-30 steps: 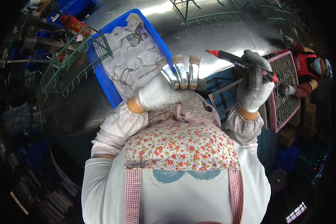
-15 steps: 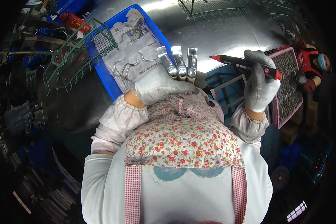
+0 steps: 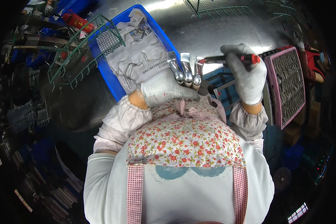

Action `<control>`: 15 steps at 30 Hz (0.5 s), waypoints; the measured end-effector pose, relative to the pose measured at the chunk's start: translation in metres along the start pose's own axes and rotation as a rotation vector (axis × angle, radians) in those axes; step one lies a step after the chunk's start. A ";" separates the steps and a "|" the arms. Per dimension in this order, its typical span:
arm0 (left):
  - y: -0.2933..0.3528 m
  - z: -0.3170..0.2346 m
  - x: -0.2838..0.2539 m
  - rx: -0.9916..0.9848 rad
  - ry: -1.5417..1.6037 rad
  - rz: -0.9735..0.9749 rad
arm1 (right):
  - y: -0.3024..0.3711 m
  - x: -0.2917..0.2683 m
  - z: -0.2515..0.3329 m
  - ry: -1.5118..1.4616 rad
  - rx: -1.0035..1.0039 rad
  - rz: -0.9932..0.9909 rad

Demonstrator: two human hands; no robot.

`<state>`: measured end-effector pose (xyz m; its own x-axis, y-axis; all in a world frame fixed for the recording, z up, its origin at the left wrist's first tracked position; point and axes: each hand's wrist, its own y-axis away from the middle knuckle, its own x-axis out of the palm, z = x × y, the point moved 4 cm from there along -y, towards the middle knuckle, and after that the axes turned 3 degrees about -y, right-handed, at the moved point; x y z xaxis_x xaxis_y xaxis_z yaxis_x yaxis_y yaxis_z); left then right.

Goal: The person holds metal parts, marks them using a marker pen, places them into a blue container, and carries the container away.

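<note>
Gloved hands (image 3: pixel 249 76) apart, marker (image 3: pixel 215 59) tip leftward

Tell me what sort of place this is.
Probably a metal-parts workshop or factory: three shiny metal pieces in the gloved left hand, bent metal rods in a blue bin, and a pink-edged tray packed with rows of small parts.

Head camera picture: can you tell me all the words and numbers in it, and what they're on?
I won't copy out any writing, but here's where I see it:
Printed paper in the blue bin: dark print, mostly too small to read.
Red cylinder: yellow characters, small and slightly blurred.
Black marker in the right hand: too blurred to read any writing.
</note>
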<state>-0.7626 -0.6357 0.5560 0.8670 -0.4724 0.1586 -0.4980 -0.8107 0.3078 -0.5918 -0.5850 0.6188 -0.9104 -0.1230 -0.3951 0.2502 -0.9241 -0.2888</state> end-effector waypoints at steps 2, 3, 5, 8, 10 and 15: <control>0.003 0.001 0.001 -0.033 0.094 0.024 | -0.004 0.002 0.002 -0.112 0.126 -0.093; 0.006 -0.001 0.000 -0.005 0.072 -0.006 | -0.006 0.004 0.005 -0.144 0.087 -0.071; 0.009 -0.005 0.000 0.032 -0.002 0.011 | -0.008 0.012 0.013 -0.105 -0.059 0.017; 0.011 0.015 0.002 0.034 0.268 0.135 | -0.015 0.026 0.017 -0.101 -0.047 0.060; 0.017 0.017 0.002 0.057 0.319 0.141 | -0.020 0.028 0.013 -0.177 -0.039 -0.037; 0.027 0.014 0.000 0.086 0.415 0.163 | -0.023 0.056 0.034 -0.084 -0.241 0.242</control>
<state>-0.7765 -0.6623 0.5511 0.7020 -0.4316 0.5666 -0.6126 -0.7716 0.1713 -0.6596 -0.5830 0.6327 -0.8366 -0.3667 -0.4069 0.5235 -0.7539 -0.3969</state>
